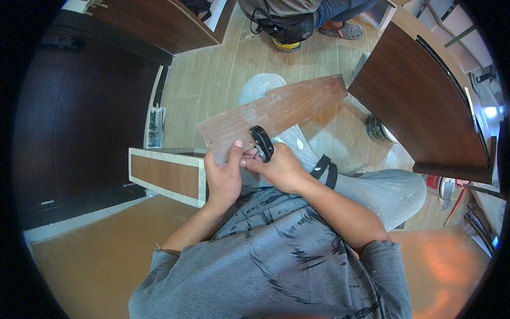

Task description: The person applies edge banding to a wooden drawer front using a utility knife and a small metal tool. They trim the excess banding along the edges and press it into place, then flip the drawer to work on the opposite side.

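Observation:
A long brown wood-grain board lies slantwise across my lap, whitish dust and scuffs on its face. Its near left end is pinched by my left hand, thumb on top and fingers tucked beneath. My right hand is curled around a black curved, handle-like piece with a small metal part, held over the board's near edge. The fingertips of both hands almost meet there. What exactly the black piece is, and whether it touches the board, I cannot tell.
Left of my legs is a wooden box edged with pale tape. A dark door stands farther left. A large dark brown panel leans at right, near a bucket. Another person crouches ahead on the plank floor.

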Motion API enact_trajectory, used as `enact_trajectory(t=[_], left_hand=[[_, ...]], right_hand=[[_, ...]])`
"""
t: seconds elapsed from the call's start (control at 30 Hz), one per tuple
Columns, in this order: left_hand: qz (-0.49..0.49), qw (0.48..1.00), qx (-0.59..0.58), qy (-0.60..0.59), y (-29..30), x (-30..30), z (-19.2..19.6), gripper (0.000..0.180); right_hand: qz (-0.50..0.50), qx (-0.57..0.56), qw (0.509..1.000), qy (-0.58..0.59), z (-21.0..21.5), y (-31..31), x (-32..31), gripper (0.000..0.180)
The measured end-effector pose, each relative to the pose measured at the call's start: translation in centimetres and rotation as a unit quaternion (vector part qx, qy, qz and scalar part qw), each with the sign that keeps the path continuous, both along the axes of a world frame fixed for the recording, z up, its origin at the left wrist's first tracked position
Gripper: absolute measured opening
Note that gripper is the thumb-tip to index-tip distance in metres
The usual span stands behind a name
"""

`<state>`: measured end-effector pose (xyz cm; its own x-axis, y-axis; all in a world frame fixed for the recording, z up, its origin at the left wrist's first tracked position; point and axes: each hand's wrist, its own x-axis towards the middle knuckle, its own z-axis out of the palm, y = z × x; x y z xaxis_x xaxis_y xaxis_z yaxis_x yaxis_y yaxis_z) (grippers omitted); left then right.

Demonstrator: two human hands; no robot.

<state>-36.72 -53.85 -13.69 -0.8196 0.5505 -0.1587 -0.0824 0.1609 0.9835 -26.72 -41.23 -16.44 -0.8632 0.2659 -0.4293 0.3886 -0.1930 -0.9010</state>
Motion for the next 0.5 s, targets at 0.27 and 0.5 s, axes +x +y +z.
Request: enact_trajectory(t=[0.27, 0.5], left_hand=[[0.028, 0.999, 0.029, -0.007, 0.4, 0.1, 0.3, 0.027], [0.02, 1.0, 0.009, 0.023, 0.7, -1.2, 0.7, 0.029]], right_hand=[[0.011, -0.278, 0.959, 0.058, -0.8, 0.0, 1.8, 0.044], [0.027, -0.313, 0.949, 0.042, 0.1, 0.8, 3.9, 0.062]])
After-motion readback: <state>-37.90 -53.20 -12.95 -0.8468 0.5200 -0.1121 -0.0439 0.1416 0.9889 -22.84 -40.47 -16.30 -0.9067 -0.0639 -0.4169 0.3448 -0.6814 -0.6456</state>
